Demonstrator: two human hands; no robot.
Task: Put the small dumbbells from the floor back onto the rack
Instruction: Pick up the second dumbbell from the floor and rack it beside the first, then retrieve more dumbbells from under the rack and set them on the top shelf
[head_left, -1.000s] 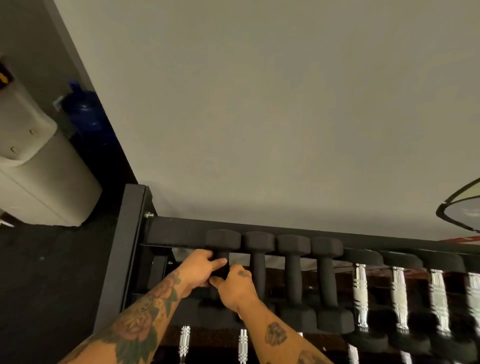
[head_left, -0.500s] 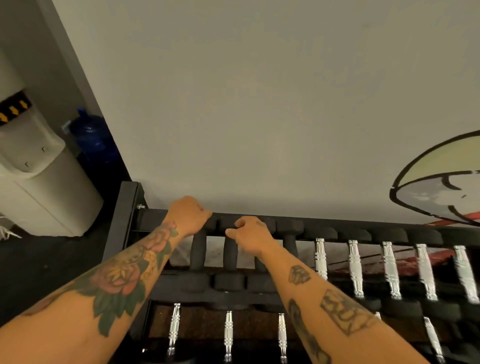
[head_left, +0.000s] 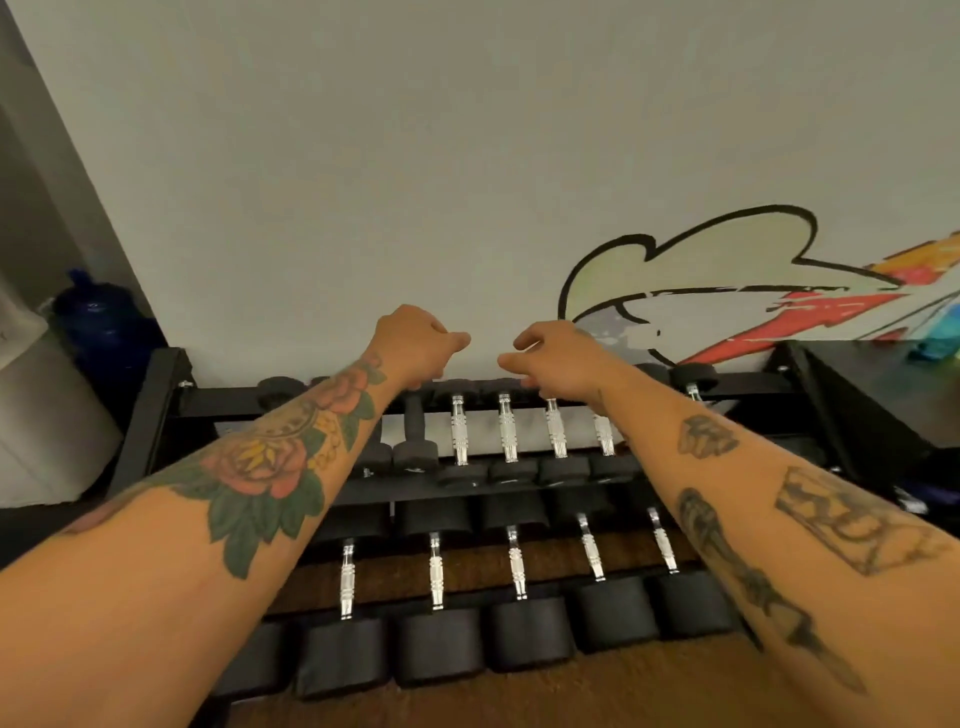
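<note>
Small all-black dumbbells (head_left: 414, 441) lie side by side at the left end of the top shelf of the black rack (head_left: 156, 410); my left forearm hides part of them. My left hand (head_left: 415, 345) hovers above the shelf's back rail, fingers curled loosely, holding nothing. My right hand (head_left: 558, 353) is beside it, just right, also above the rail with fingers apart and nothing in it. Both hands are clear of the dumbbells.
Chrome-handled dumbbells (head_left: 506, 431) fill the rest of the top shelf, and bigger ones (head_left: 436, 597) the lower shelf. A wall with a mural (head_left: 701, 291) stands right behind. A white water dispenser (head_left: 47, 410) and blue bottle (head_left: 98, 322) are at left, a black box (head_left: 883, 405) at right.
Both hands have let go of the small black dumbbells at the left end of the shelf and lifted up and to the right. The view has pulled back and shows more of the rack.
</note>
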